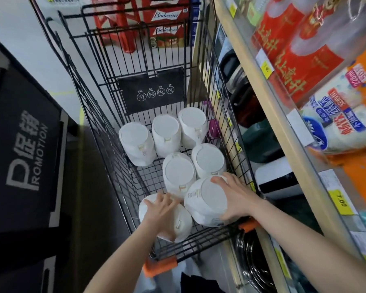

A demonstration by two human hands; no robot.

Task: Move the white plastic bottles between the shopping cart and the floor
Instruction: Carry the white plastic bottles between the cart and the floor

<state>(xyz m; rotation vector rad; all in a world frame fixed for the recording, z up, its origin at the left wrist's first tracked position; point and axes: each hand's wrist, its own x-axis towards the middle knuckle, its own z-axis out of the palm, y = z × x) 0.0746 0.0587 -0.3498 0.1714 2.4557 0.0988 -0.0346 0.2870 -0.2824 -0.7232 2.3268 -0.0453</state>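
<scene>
Seven white plastic bottles inside the black wire shopping cart (pixel 89 115), all seen from above as flat round white tops; three in a row toward 12 o'clock: the far-left bottle (pixel 136 143), the far-middle bottle (pixel 166 135), the far-right bottle (pixel 192 125); nearer, a center bottle (pixel 178 174) touching a right-middle bottle (pixel 208 160); nearest, at 6 o'clock in the basket, a near-left bottle (pixel 178 220) and a near-right bottle (pixel 203 203) side by side.

Left hand (pixel 159 210) laid over the top of the near-left bottle, fingers (pixel 167 200) spread and bent over its edge, grasping it; right hand (pixel 234 197) wrapped round the 3 o'clock side of the near-right bottle, fingers curled over its far rim, thumb along its near side, grasping it; that bottle tilted and sitting higher than its neighbours, though whether clear of the basket floor cannot be told.

Black safety placard (pixel 152 92) hanging on the far wall of the cart; orange handle ends (pixel 160 266) at the near rim; black promotion stand (pixel 25 149) at 9 o'clock; wooden shelf (pixel 268 98) with packaged goods and yellow price tags at 3 o'clock; red beer cartons (pixel 167 24) beyond the cart at 12 o'clock.
</scene>
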